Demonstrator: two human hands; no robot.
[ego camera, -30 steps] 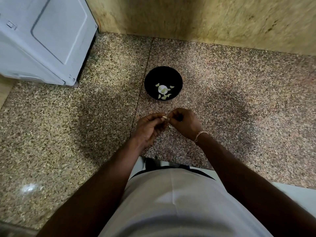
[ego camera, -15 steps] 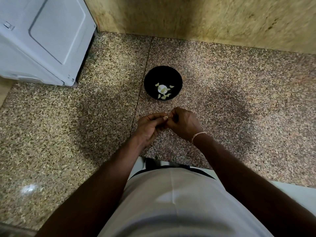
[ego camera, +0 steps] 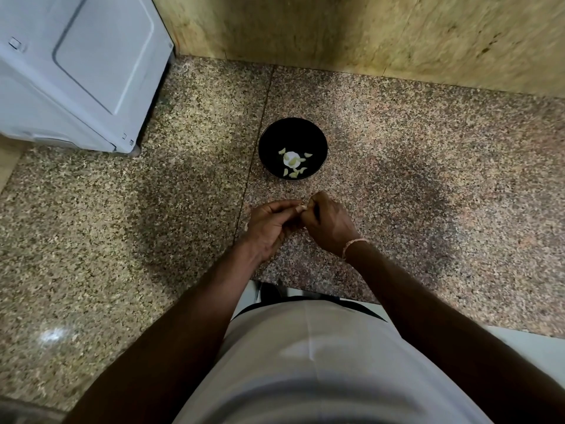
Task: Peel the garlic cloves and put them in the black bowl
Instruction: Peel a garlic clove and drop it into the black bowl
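Garlic clove pinched btwn both hands; white appliance far left.

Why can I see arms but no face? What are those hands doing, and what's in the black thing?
The camera sits on the person's head and looks down, so you see what they see: their own two arms, their light shirt, and the speckled stone counter in front of them.

The left hand and the right hand meet in the middle. Their fingertips pinch one small garlic clove between them, most likely to pull its skin off. The clove is tiny and mostly hidden by the fingers.

The black thing is a bowl standing on the counter just past the hands. Inside lie several pale garlic pieces.

At the top left stands a white appliance, and a yellowish wall runs behind the counter.
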